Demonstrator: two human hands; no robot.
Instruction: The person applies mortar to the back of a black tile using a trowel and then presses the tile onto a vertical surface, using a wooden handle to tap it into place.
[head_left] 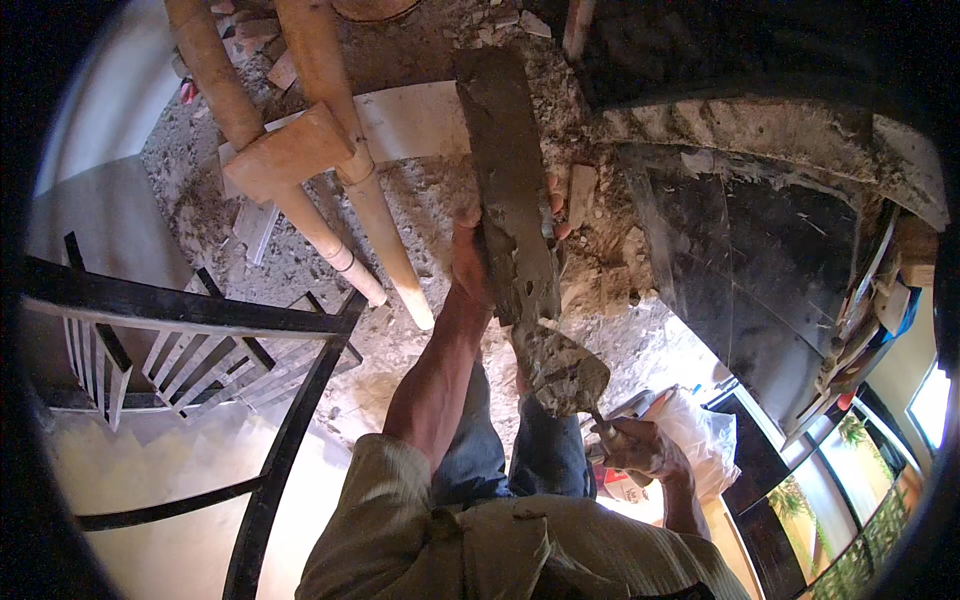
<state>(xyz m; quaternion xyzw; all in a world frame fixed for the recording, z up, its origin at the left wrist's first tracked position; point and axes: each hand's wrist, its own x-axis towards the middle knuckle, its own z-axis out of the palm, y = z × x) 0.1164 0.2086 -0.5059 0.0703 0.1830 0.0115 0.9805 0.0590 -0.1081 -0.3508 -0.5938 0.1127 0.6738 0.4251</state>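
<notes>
Over the rubble-strewn floor (415, 215), from my remote post, I record a long, narrow slab (510, 190) coated with wet grey mortar, held out in front of the wearer near the centre of view. Its long sides run away from the body, with the coated face up. The left hand (470, 255) supports it, gripping across its width: the thumb lies along the left edge and fingertips show at the right edge. The palm is hidden under the slab.

At lower right, the right hand (640, 447) is curled closed around the handle of a trowel (566, 372). The trowel's blade carries a thick load of mortar and points toward the near end of the slab; I cannot tell whether the two touch.

Just beside the right hand I note a white plastic bag (700, 440). Beyond the slab, partly covered by it, lies a pale strip (415, 118). Upper left, two round poles (312, 50) slant downward, with a flat tan block (290, 155) across them. A black metal railing (190, 308) occupies the left side. On the right I find a dark, dusty panel (760, 265) below a rough ledge (720, 125).
</notes>
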